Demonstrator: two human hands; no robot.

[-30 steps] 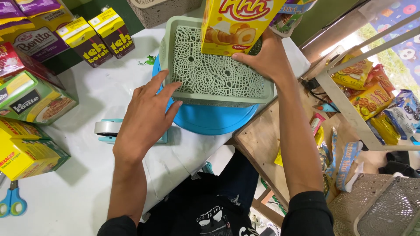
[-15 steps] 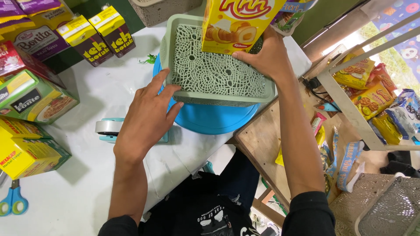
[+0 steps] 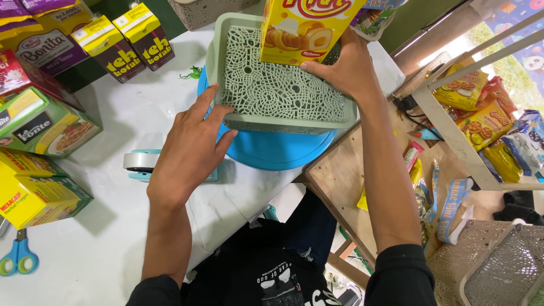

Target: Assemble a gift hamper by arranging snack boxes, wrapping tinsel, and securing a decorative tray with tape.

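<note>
The right hand [image 3: 348, 68] grips a yellow snack box [image 3: 306, 22] standing upright inside the grey-green lattice basket [image 3: 277, 93]. The left hand [image 3: 190, 150], fingers spread, steadies the basket's near-left corner. The basket sits on a blue round lid [image 3: 277, 150] atop the white table [image 3: 85, 255].

A white table [image 3: 130, 119] is under my left hand [image 3: 190, 153]. Just below my palm lies a tape dispenser [image 3: 141, 161]. Beyond my fingertips a round blue lid [image 3: 277, 150] sits flat on the table, and a green basket [image 3: 277, 90] rests on it. Further past my hand stand 2 yellow-topped drink cartons [image 3: 127, 42]. Off to my left lie a green box [image 3: 42, 122] and a yellow box [image 3: 31, 190]. Blue scissors [image 3: 18, 258] lie nearer me, well left of my wrist.
</note>
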